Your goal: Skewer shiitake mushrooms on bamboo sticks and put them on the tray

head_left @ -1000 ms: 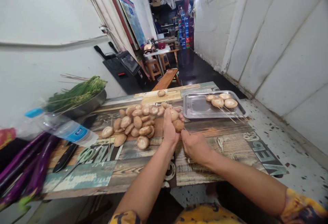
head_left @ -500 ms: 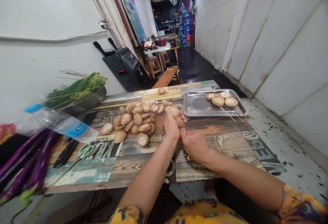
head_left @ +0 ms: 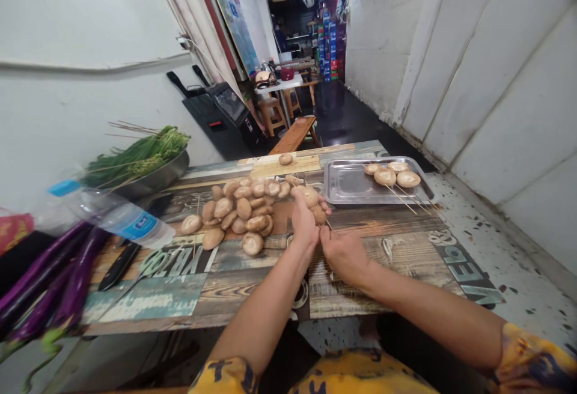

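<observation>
My left hand [head_left: 305, 220] is wrapped round two mushrooms [head_left: 309, 196], which sit one behind the other between its thumb and fingers. Close beside it on the right, my right hand [head_left: 341, 253] is closed, pinching a thin skewer at the nearer mushroom. A heap of brown mushrooms [head_left: 244, 208] lies on the patterned wooden table [head_left: 252, 286] left of my hands. The metal tray [head_left: 345, 185] at the right holds several skewered mushrooms [head_left: 384, 176], their sticks poking over its near edge.
Purple eggplants [head_left: 42, 274], a black-handled knife [head_left: 118, 266] and a lying water bottle [head_left: 117, 217] are at the left. Behind them a metal bowl [head_left: 169, 173] holds green vegetables. One mushroom [head_left: 285, 158] lies near the far edge. A wooden bench [head_left: 295, 134] stands beyond.
The whole view has shifted slightly. Both hands keep nearly the same places around the mushrooms and skewer.
</observation>
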{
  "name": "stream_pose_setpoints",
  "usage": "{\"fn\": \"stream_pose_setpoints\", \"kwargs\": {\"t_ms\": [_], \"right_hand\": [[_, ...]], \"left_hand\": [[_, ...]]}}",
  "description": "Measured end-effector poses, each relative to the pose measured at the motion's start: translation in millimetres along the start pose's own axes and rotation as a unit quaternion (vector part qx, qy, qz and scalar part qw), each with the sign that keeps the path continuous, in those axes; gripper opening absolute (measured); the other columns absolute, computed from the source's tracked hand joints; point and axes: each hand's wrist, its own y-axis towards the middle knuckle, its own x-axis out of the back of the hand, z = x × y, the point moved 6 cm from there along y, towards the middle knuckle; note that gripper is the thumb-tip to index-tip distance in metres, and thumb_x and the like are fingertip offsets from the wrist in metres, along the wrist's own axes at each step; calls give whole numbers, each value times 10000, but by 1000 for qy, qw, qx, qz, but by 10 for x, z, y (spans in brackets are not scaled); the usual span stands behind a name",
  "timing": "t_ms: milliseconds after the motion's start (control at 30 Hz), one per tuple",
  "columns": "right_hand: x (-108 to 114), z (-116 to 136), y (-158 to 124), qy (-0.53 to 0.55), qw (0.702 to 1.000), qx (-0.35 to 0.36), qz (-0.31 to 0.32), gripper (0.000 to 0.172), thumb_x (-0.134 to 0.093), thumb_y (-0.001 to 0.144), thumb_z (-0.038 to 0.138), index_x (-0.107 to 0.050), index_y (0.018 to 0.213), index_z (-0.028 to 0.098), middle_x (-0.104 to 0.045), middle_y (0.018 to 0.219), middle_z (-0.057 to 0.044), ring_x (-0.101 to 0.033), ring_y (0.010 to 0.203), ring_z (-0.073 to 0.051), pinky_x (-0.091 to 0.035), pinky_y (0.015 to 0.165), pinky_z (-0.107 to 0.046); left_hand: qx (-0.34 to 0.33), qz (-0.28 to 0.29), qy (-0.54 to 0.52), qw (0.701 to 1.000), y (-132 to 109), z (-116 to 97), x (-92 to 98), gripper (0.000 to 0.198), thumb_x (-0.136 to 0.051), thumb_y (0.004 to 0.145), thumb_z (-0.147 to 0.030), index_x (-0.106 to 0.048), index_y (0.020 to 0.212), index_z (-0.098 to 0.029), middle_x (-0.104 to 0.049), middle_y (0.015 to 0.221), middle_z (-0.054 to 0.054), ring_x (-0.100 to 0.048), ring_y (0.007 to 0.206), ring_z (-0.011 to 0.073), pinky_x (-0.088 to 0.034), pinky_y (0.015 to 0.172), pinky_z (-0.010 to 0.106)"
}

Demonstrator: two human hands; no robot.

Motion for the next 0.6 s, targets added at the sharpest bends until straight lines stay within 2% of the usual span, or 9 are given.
{"fn": "stream_pose_setpoints", "kwargs": {"t_ms": [100, 300, 467, 600], "right_hand": [[-41, 19, 9, 1, 1000, 1, 13, 275, -379, 850, 30, -590, 1021, 74, -704, 847, -162, -673, 723, -218, -415, 557, -275], [-34, -54, 33, 76, 996, -36, 24, 251, -354, 914, 106, -601, 947, 130, -717, 816, -107, -670, 709, -197, -405, 591, -265], [-83, 42, -34, 19, 999, 9, 36, 243, -411, 837, 39, -588, 998, 81, -704, 821, -141, -669, 721, -219, -381, 553, -275], [-100, 25, -29, -1, 1000, 8, 17, 245, -428, 832, 31, -565, 1027, 91, -700, 821, -126, -666, 717, -201, -363, 542, -274]], "left_hand": [[-19, -22, 29, 999, 13, 7, 52, 500, -435, 868, -600, -555, 717, -139, -572, 580, 21, -540, 448, 104, -437, 436, 213], [-25, -14, 17, 999, 10, -33, 17, 475, -427, 890, -566, -552, 742, -132, -581, 585, 25, -541, 459, 99, -436, 463, 210], [-2, -48, -51, 998, 81, -104, 81, 412, -365, 940, -497, -529, 801, -145, -557, 605, 9, -520, 473, 98, -427, 473, 219], [-16, -51, -56, 997, 100, -161, 109, 407, -432, 901, -544, -539, 875, -152, -582, 678, 15, -544, 529, 99, -454, 520, 225]]}}
